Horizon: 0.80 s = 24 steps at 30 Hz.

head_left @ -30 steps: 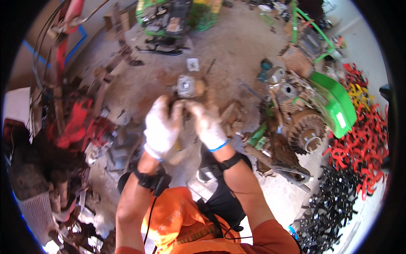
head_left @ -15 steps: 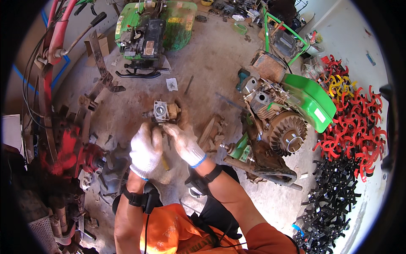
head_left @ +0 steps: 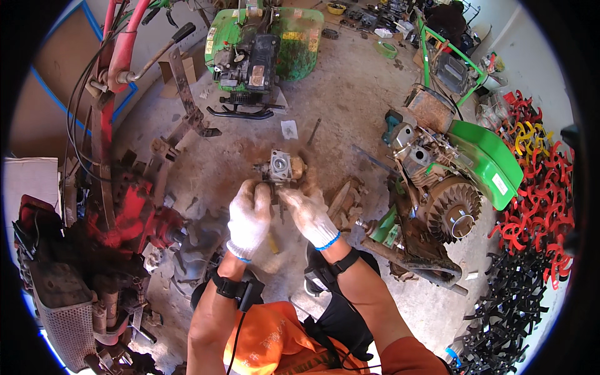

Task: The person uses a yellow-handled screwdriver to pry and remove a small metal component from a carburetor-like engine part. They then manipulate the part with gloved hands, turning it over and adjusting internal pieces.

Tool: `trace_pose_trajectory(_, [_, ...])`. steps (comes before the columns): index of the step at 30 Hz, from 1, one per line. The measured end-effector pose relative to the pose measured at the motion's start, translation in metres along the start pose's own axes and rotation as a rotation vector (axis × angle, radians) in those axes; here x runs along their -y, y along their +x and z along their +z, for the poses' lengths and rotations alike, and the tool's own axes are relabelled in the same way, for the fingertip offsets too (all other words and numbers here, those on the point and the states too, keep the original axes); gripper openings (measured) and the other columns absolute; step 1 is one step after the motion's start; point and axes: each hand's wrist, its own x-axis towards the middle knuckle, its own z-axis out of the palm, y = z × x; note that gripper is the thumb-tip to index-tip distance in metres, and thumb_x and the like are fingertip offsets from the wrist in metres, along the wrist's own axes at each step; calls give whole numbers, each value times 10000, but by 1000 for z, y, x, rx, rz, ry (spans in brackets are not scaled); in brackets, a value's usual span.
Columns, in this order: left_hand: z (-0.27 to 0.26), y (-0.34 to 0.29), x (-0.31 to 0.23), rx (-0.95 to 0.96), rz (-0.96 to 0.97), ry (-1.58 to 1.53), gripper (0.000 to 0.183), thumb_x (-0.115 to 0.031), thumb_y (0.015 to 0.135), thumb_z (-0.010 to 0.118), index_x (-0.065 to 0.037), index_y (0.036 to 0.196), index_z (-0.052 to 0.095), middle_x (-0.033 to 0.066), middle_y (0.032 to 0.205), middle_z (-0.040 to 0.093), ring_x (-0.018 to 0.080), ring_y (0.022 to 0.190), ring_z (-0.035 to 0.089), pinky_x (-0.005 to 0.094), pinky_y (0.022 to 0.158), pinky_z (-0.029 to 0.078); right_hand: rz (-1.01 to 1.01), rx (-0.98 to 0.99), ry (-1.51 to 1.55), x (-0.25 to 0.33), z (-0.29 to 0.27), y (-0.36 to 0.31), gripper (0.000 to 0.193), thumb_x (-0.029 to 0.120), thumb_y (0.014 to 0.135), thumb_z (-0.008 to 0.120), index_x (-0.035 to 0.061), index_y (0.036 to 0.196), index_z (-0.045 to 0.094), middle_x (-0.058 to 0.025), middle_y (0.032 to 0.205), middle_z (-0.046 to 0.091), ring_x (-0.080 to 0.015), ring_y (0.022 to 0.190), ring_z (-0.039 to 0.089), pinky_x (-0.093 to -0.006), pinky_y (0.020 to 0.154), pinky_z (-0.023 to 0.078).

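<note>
From where I stand, the worst risk, in my opinion, is that the squarish metal part [head_left: 281, 167] falls to the concrete floor [head_left: 356, 75]. It seems held just above it, beyond the left hand [head_left: 251, 212] and the right hand [head_left: 307, 215], only near its lower edge, and the gloves may slip. A lesser risk is some small piece dropping unnoticed, because thick fabric dulls the touch. The fingers of both hands are bent inward, close together; what their tips pinch, I cannot tell.

I count, from large to small: one green machine [head_left: 294, 47], one rusty engine [head_left: 431, 165], two gloved hands, one metal part, one white paper [head_left: 289, 130]. The red blades [head_left: 531, 215] and black blades [head_left: 506, 306] are too many for counting.
</note>
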Motion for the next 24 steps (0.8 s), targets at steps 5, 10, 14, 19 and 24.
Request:
trace_pose_trajectory(5, [0, -2, -8, 67, -112, -196, 255, -236, 1118, 601, 3, 1126, 686, 18, 798, 668, 79, 663, 587, 284, 612, 482, 25, -7, 153, 7, 2, 3, 822, -137, 951, 668, 122, 1660, 341, -101, 1356, 651, -169, 1087, 703, -313, 965, 596])
trace_pose_trajectory(10, [-1, -5, -15, 110, -134, -352, 236, -221, 1124, 594, 0, 1102, 675, 29, 856, 688, 83, 672, 603, 264, 620, 489, 109, 113, 233, 10, -16, 4, 651, -71, 982, 661, 73, 1579, 445, -129, 1320, 676, -228, 1134, 701, -370, 989, 592])
trace_pose_trajectory(14, [-3, -6, -16, 153, -134, -483, 212, -201, 1121, 590, -4, 1104, 665, 33, 885, 699, 99, 683, 630, 256, 629, 507, 178, 153, 338, 12, -24, 5, 503, -16, 999, 671, 35, 1475, 520, -143, 1276, 695, -257, 1133, 711, -384, 959, 592])
trace_pose_trajectory(19, [-7, -7, -20, 182, -145, -551, 180, -185, 1107, 606, -14, 1105, 660, 40, 911, 705, 102, 697, 636, 256, 633, 513, 175, 326, 427, 19, -22, 9, 465, 17, 1005, 674, -16, 1454, 559, -168, 1261, 711, -298, 1154, 710, -410, 955, 583])
trace_pose_trajectory(24, [-14, -3, -10, 165, -176, -531, 150, -151, 1084, 629, -8, 1111, 662, 48, 880, 675, 148, 709, 636, 300, 670, 511, 179, 330, 501, 24, -28, 11, 488, 47, 1008, 683, 38, 1481, 564, -214, 1341, 679, -369, 1281, 655, -467, 1040, 561])
